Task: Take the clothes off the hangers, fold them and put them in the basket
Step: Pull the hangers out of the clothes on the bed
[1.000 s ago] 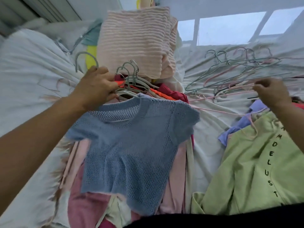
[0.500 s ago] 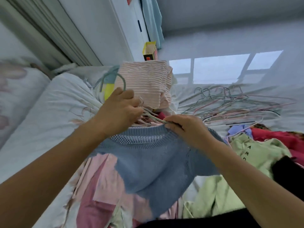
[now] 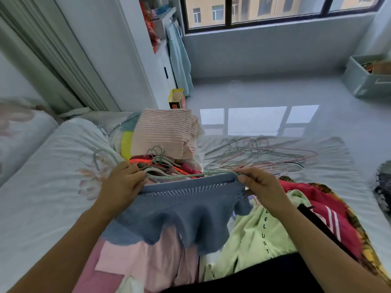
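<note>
Pulling the blue knit top [image 3: 186,210] off its green hanger [image 3: 190,176], the right hand [image 3: 260,185], just come across, is pinching the top's shoulder while the left hand [image 3: 121,182] is gripping the hanger, the top hanging between them.

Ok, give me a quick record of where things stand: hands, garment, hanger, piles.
left hand: grips one end of green hanger
right hand: pinches blue knit top at the hanger's other end
top: on the hanger, bunched, held above pink clothes
empty hangers: heaped on the bed sheet, beyond right hand
folded: pink striped garment, further back
grey bin: on floor, far right
</note>
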